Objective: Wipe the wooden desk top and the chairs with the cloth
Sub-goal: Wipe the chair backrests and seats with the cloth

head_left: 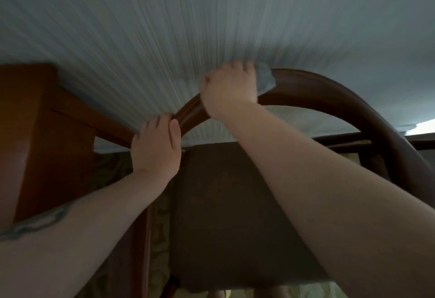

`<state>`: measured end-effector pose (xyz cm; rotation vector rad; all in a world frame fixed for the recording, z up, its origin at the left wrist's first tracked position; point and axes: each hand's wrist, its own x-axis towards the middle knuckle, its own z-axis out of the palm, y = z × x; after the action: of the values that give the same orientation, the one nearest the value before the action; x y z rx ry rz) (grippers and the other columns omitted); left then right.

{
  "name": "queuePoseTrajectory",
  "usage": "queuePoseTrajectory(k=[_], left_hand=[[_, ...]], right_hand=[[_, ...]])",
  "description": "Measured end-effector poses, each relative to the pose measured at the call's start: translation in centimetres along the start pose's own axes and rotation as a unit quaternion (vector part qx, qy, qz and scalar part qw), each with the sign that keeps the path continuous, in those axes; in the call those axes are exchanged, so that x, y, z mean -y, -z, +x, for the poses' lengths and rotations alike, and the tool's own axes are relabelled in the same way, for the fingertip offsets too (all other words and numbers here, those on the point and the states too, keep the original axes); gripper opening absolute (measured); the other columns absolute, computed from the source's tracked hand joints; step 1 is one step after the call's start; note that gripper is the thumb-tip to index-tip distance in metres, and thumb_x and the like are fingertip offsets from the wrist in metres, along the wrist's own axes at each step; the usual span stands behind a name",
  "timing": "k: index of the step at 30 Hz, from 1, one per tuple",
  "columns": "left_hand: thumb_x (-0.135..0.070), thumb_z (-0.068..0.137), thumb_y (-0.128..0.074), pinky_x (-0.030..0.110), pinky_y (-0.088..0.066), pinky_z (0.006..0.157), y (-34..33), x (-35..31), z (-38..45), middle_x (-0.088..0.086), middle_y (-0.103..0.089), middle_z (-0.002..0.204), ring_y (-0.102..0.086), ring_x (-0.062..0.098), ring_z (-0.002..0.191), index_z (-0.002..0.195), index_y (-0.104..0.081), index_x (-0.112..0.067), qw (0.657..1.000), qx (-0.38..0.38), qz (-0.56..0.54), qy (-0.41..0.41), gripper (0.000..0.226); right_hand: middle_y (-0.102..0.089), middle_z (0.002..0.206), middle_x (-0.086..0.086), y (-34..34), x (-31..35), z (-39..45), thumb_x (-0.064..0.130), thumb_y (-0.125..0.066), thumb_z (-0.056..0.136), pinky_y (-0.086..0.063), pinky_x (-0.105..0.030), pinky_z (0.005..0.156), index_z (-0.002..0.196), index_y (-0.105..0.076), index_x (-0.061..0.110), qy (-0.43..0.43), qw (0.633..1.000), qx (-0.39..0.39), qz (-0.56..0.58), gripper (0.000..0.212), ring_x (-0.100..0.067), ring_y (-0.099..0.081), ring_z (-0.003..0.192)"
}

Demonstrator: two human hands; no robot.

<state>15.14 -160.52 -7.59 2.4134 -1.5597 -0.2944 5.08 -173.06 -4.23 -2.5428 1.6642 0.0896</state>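
A dark wooden chair with a curved top rail (329,90) and a brown padded seat (230,203) stands right in front of me. My right hand (229,88) grips a pale grey-blue cloth (266,78) against the top of the rail; only a corner of the cloth shows past the fingers. My left hand (156,149) holds the left end of the same rail, fingers curled over it. The picture is blurred by motion.
A reddish-brown wooden desk (44,133) stands to the left, its edge close to the chair. A pale striped wall (188,27) fills the background just behind the rail. Patterned flooring (162,239) shows beside the seat.
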Motion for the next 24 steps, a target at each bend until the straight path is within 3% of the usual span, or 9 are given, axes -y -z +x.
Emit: queuePoseTrajectory(k=[2,4,7,10,13,15,17,21,24], left_hand=[[-0.033,0.102,-0.023,0.032,-0.034,0.073,0.3,-1.6,1.5,0.006,-0.054,0.102,-0.049,0.019,0.09,0.116,-0.053,-0.012,0.999,0.02,-0.045,-0.02,0.039],[-0.025,0.103,-0.03,0.035,-0.035,0.074,0.5,-4.0,3.3,0.008,-0.053,0.096,-0.051,0.025,0.092,0.107,-0.055,-0.01,0.993,0.023,-0.091,-0.066,0.03],[-0.033,0.104,-0.024,0.036,-0.039,0.086,0.1,-7.2,5.1,-0.004,-0.051,0.104,-0.051,0.018,0.103,0.12,-0.054,-0.019,0.989,0.045,-0.114,-0.079,0.037],[-0.038,0.104,-0.019,0.048,-0.033,0.102,-0.8,-9.6,5.6,0.001,-0.056,0.123,-0.047,0.024,0.117,0.133,-0.047,-0.024,0.993,0.055,-0.097,-0.047,0.043],[-0.034,0.1,-0.032,0.047,-0.022,0.104,-2.1,-11.1,4.8,0.005,-0.049,0.134,-0.036,0.028,0.128,0.133,-0.044,-0.022,1.0,0.023,-0.01,0.013,0.037],[-0.032,0.096,-0.042,0.047,-0.018,0.107,-2.7,-11.7,4.1,0.008,-0.046,0.136,-0.033,0.03,0.131,0.133,-0.043,-0.019,0.999,-0.005,0.038,0.034,0.04],[-0.034,0.1,-0.034,0.05,-0.016,0.11,-2.7,-12.2,4.3,0.008,-0.048,0.136,-0.034,0.032,0.131,0.13,-0.046,-0.02,0.999,-0.017,0.01,0.05,0.035],[-0.035,0.103,-0.02,0.057,-0.015,0.111,-2.0,-13.8,5.8,0.004,-0.05,0.129,-0.038,0.028,0.127,0.123,-0.05,-0.025,0.999,0.019,-0.031,0.039,0.037],[-0.033,0.103,-0.02,0.057,-0.02,0.107,-2.4,-15.4,6.1,0.002,-0.052,0.122,-0.04,0.025,0.121,0.117,-0.052,-0.025,1.0,0.018,-0.015,-0.013,0.036]], right_hand=[[-0.06,0.121,-0.005,-0.1,1.1,-0.1,0.039,-0.022,0.102,-0.026,-0.04,0.104,0.118,-0.062,0.02,0.095,0.995,0.012,0.026,0.046,-0.025,-0.048,0.116],[-0.063,0.111,-0.003,0.3,-0.8,0.3,0.041,-0.025,0.101,-0.03,-0.037,0.096,0.109,-0.064,0.021,0.096,0.993,-0.009,0.075,0.045,-0.024,-0.051,0.108],[-0.061,0.096,-0.005,0.3,-7.6,0.2,0.04,-0.023,0.102,-0.033,-0.04,0.096,0.103,-0.065,0.019,-0.086,0.988,-0.072,0.105,0.047,-0.027,-0.054,0.102],[-0.063,0.112,-0.009,0.2,-9.8,-0.2,0.039,-0.021,0.102,-0.027,-0.043,0.105,0.114,-0.065,0.017,-0.203,0.972,-0.085,0.084,0.051,-0.029,-0.05,0.114],[-0.058,0.127,-0.009,0.1,-6.1,0.4,0.038,-0.025,0.101,-0.024,-0.041,0.105,0.122,-0.062,0.019,-0.114,0.988,-0.052,0.091,0.047,-0.028,-0.044,0.122],[-0.06,0.121,-0.005,0.1,-5.3,0.2,0.039,-0.027,0.101,-0.025,-0.038,0.101,0.116,-0.065,0.022,-0.036,0.989,-0.061,0.134,0.044,-0.025,-0.047,0.117],[-0.064,0.109,-0.004,0.4,-7.7,0.2,0.04,-0.027,0.101,-0.029,-0.038,0.096,0.107,-0.067,0.022,-0.029,0.984,-0.07,0.161,0.044,-0.024,-0.052,0.108],[-0.057,0.084,0.003,-1.3,-15.2,-2.4,0.041,-0.027,0.1,-0.032,-0.038,0.088,0.09,-0.063,0.023,-0.21,0.942,-0.179,0.188,0.041,-0.021,-0.053,0.09],[-0.057,0.093,0.0,-1.8,-15.8,-3.1,0.036,-0.024,0.1,-0.031,-0.041,0.092,0.1,-0.062,0.021,-0.313,0.92,-0.177,0.155,0.041,-0.024,-0.051,0.098]])
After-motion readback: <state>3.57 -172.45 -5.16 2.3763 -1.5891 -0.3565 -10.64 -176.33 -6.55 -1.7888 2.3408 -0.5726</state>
